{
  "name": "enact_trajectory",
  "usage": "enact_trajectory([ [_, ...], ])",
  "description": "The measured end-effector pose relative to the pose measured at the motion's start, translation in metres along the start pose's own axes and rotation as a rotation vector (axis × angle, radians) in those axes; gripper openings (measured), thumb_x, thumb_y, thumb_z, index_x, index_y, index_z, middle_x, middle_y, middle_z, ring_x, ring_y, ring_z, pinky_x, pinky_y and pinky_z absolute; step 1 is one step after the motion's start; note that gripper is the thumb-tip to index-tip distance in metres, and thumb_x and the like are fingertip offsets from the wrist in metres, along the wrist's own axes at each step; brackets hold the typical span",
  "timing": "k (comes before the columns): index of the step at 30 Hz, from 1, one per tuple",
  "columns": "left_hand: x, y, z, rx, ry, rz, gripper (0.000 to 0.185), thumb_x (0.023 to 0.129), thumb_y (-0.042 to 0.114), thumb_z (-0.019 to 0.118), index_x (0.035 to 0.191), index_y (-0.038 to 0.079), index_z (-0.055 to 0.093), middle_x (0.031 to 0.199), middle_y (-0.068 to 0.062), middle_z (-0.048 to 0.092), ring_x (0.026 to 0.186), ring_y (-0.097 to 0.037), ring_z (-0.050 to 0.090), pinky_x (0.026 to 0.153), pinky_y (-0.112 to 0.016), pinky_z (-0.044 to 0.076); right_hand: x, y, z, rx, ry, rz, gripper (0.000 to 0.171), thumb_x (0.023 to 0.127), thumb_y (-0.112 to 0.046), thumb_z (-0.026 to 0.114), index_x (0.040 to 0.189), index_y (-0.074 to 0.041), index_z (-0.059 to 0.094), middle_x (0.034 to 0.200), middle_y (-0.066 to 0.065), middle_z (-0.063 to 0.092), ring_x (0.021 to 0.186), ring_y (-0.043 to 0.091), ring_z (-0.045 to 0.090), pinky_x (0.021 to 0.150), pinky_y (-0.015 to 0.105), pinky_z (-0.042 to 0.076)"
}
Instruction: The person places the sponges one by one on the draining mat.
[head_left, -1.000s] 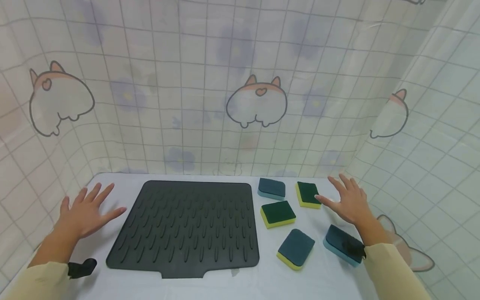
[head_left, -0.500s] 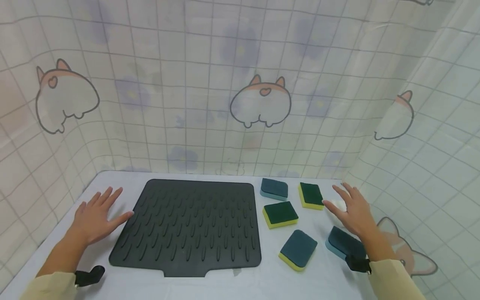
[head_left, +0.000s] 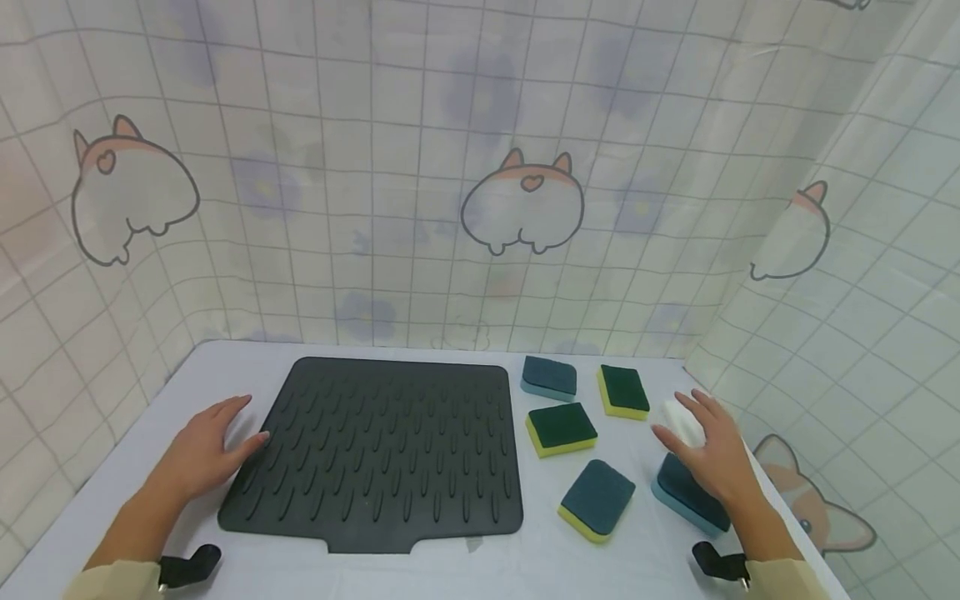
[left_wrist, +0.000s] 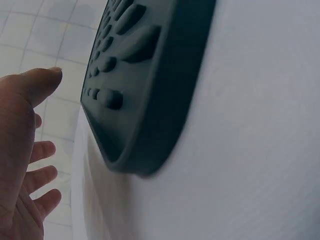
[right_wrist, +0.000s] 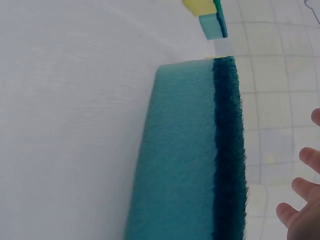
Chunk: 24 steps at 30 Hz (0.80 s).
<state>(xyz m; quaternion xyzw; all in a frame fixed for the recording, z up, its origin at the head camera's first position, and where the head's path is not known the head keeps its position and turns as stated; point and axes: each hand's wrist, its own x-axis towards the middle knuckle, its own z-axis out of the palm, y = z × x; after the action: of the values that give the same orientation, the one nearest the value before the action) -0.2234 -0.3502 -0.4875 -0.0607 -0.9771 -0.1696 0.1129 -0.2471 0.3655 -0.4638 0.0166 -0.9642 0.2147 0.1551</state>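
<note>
White cloth-covered table [head_left: 465, 575] bearing a ribbed black rubber mat [head_left: 375, 454]. Left hand [head_left: 202, 450], fingers relaxed, rests at the mat's left edge. Right hand [head_left: 712, 454], fingers spread and holding nothing, hovers over a blue foam sponge [head_left: 686, 492] with a dark scouring face.

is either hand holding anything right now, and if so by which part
Nothing is held. The left hand lies open by the left edge of the black mat, fingers straight. The right hand is open over the teal sponge, gripping nothing.
</note>
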Motion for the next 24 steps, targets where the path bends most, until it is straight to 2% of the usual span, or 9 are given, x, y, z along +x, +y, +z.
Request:
enact_trajectory([
  [6, 0.002, 0.005, 0.002, -0.067, -0.026, -0.028, 0.071, 0.098, 0.04, 0.065, 0.142, -0.012, 0.046, 0.143, -0.039, 0.045, 0.132, -0.057, 0.042, 0.107, -0.07, 0.034, -0.011, 0.001, 0.0, 0.021, -0.022, 0.067, 0.091, 0.086, -0.062, 0.071, 0.156, -0.012, 0.041, 0.164, 0.025, 0.029, 0.146, 0.053, 0.028, 0.103, 0.082, 0.029],
  [12, 0.005, 0.008, 0.004, -0.069, -0.051, -0.055, 0.066, 0.099, 0.032, 0.065, 0.141, -0.014, 0.045, 0.141, -0.04, 0.046, 0.13, -0.057, 0.043, 0.107, -0.07, 0.035, -0.022, 0.003, -0.001, 0.048, -0.044, 0.106, 0.091, 0.086, -0.06, 0.072, 0.156, -0.012, 0.041, 0.165, 0.025, 0.027, 0.146, 0.054, 0.028, 0.103, 0.081, 0.028],
  [19, 0.006, 0.005, 0.007, -0.113, -0.054, -0.087, 0.061, 0.098, 0.026, 0.065, 0.141, -0.014, 0.046, 0.134, -0.037, 0.051, 0.115, -0.053, 0.058, 0.095, -0.065, 0.048, -0.036, 0.003, -0.003, 0.054, -0.052, 0.146, 0.091, 0.085, -0.057, 0.075, 0.155, -0.009, 0.042, 0.162, 0.026, 0.03, 0.144, 0.054, 0.03, 0.103, 0.08, 0.03],
  [24, 0.008, 0.002, 0.007, -0.131, -0.043, -0.081, 0.056, 0.098, 0.024, 0.066, 0.136, -0.014, 0.051, 0.13, -0.035, 0.053, 0.109, -0.05, 0.06, 0.091, -0.062, 0.05, -0.045, 0.003, -0.006, 0.066, -0.054, 0.13, 0.089, 0.085, -0.056, 0.076, 0.153, -0.007, 0.044, 0.159, 0.028, 0.034, 0.141, 0.053, 0.033, 0.103, 0.078, 0.033],
])
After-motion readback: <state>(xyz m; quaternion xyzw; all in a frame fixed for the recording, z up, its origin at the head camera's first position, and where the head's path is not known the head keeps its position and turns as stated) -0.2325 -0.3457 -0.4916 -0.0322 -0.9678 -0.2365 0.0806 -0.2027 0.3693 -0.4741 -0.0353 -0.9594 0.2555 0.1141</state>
